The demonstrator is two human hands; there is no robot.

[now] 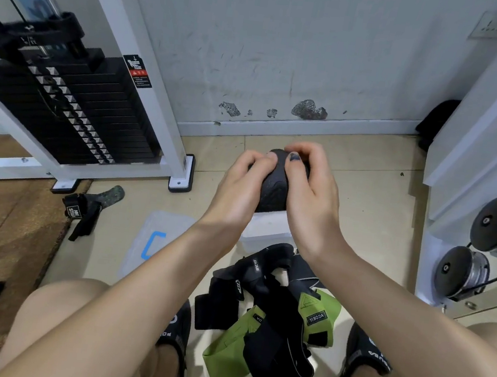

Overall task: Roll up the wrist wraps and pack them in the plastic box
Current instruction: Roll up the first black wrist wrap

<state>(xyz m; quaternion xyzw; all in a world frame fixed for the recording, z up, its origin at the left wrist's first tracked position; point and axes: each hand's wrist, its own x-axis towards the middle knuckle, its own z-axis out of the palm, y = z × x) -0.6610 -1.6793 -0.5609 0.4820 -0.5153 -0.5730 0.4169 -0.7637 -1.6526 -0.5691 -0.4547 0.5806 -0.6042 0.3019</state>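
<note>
Both hands are up in front of the person, working one black wrist wrap into a tight roll. The left hand curls its grip round the left side of the roll, thumb pressed on top, and the right hand closes its grip over the right side with its thumb on the roll's face. The wrap looks almost fully wound; no loose tail shows, though the far side is hidden by the fingers.

Directly below the two grips sits the clear plastic box, open, on the tiled floor. What it already contains cannot be told, since the hands and roll cover most of it. Its lid, marked with a blue tape bracket, lies flat to the lower left of the left grip.

Nearer the person than the box, between the two feet, lies a heap of unrolled wraps, black and green, tangled together. Another black strap lies apart, far to the left by the weight machine's foot.

Judged from this, the task is at an early to middle stage: one roll is nearly ready to drop in, and the whole heap plus the stray strap remain.
</note>
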